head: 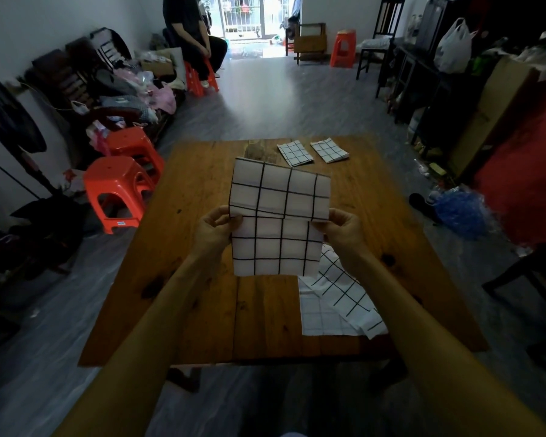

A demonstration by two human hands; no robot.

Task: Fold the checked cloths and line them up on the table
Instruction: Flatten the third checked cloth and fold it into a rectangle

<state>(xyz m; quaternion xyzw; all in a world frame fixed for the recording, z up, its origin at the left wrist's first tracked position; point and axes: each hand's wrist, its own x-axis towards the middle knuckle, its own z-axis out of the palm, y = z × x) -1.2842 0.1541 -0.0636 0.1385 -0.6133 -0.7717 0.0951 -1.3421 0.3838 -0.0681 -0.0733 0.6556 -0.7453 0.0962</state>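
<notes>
White cotton-like cloth crossed with black grid lines (279, 216) hangs in the air above the middle of the square brown wooden table (202, 310), doubled over so that an upper flap lies over a lower one. The left hand (213, 230) pinches its left edge between thumb and curled fingers, and the right hand (341, 230) pinches the right edge the same way, both at the level of the fold. The held cloth blocks the view of the tabletop behind it and covers the upper end of a loose heap of white checked cloths (338, 304) lying near the table's right edge, toward the near corner; how many pieces make up that heap cannot be told. Two small folded checked cloths (295, 153) (329, 150) lie side by side, apart from each other, at the table's far edge toward its right corner. Off the table's left side stand two orange plastic stools (117, 190), one behind the other. Farther back a seated person in dark clothes (193, 39) is cut off at the top of the picture. A crumpled blue plastic bag (462, 212) lies on the grey floor to the right. The dark shelves along the right wall are too dim to make out.
</notes>
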